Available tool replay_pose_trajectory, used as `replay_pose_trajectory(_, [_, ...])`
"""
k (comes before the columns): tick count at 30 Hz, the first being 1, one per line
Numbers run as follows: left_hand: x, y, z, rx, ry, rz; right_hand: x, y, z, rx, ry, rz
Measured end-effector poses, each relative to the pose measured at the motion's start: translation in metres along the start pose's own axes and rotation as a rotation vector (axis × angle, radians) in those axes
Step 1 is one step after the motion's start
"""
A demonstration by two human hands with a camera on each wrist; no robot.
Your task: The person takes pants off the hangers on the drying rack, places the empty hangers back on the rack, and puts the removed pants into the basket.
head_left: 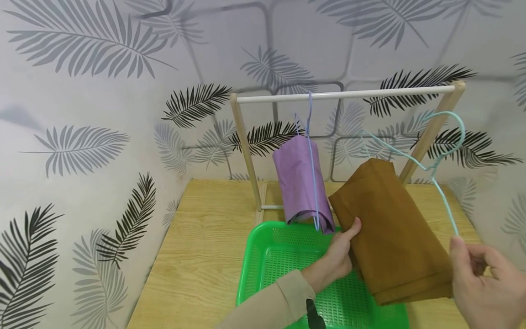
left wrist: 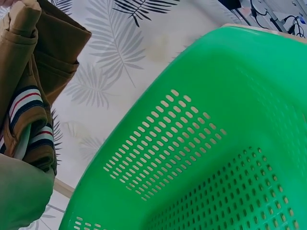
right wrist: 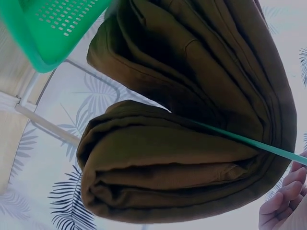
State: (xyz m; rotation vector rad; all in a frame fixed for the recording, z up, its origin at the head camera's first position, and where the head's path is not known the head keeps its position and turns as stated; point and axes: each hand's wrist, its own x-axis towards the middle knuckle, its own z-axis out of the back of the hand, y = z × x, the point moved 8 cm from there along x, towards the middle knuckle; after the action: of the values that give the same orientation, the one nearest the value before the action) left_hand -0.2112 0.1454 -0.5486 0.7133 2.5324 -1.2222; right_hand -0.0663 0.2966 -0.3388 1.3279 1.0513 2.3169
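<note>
A brown folded garment (head_left: 392, 233) hangs doubled over a light-blue hanger (head_left: 445, 196), above a green basket (head_left: 246, 274). My left hand (head_left: 339, 256) grips the garment's left edge, thumb on the front and the other fingers hidden behind the cloth. My right hand (head_left: 489, 283) pinches the hanger near its right end, its hook pointing up and free of the rail. In the right wrist view the thick layers of the brown garment (right wrist: 192, 143) fold around the hanger bar (right wrist: 254, 143). Striped trim (left wrist: 26, 103) shows on the cloth in the left wrist view.
Behind the basket stands a rack with a white rail (head_left: 345, 95) and wooden posts (head_left: 246, 151). A purple folded garment (head_left: 297, 178) hangs from the rail on a bluish hanger (head_left: 309, 114). Basket and rack stand on a wooden table (head_left: 201, 246) against a leaf-patterned wall.
</note>
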Motion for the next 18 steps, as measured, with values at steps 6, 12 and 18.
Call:
replay_pose_trajectory(6, [-0.006, -0.003, -0.005, 0.02, 0.061, 0.01, 0.002, -0.006, 0.001, -0.038, 0.009, -0.036])
replay_pose_trajectory(12, [-0.011, -0.013, -0.008, 0.003, 0.049, -0.02, 0.005, -0.022, -0.002, -0.061, 0.059, -0.103])
replay_pose_trajectory(18, [-0.015, -0.023, -0.01, -0.002, 0.022, -0.046, 0.01, -0.023, -0.006, -0.08, 0.112, -0.094])
